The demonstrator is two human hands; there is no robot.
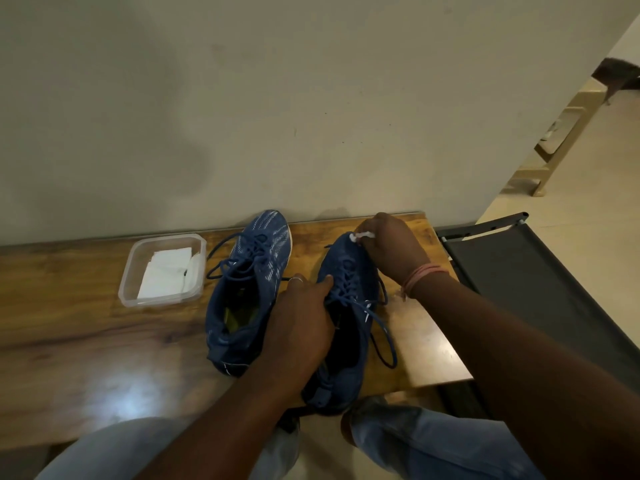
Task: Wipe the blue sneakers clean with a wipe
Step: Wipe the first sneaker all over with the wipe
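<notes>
1. Wall (277, 98), plain off-white, fills the upper two thirds of the frame; a few small dark marks on it.
2. Wooden table (86, 341), glossy brown, runs across the lower middle from the left edge to right of centre; back edge meets the wall, light glare at lower left.
3. Person's legs in light blue jeans (433, 445) along the bottom edge, under the table's near edge.
4. Dark grey chair seat (536, 289) right of the table, middle right of frame; pale floor and a beige chair (554, 140) beyond it at upper right.
5. Right sneaker (349, 323), blue, centre right of frame, on the table, toe toward the wall, heel at the near table edge; laces loose, one trailing off its right side.
6. Left sneaker (246, 289), blue with lighter streaks on the toe, just left of the other, toe also toward the wall; laces loose, yellowish insole showing.
7. Left hand (301, 320), centre frame, clamped on the right sneaker at the collar and tongue, thumb over the laces; ring on one finger.
8. Right hand (388, 247), above and right of centre, fingers curled, pinching the wipe against the right sneaker's toe; pink band (420, 275) on the wrist.
9. Clear plastic container (138, 271), left of the sneakers, centre left of frame; folded white wipes (166, 271) inside.
10. Wipe (360, 236), small white wad, touching the right sneaker's toe tip, mostly hidden by fingers.
</notes>
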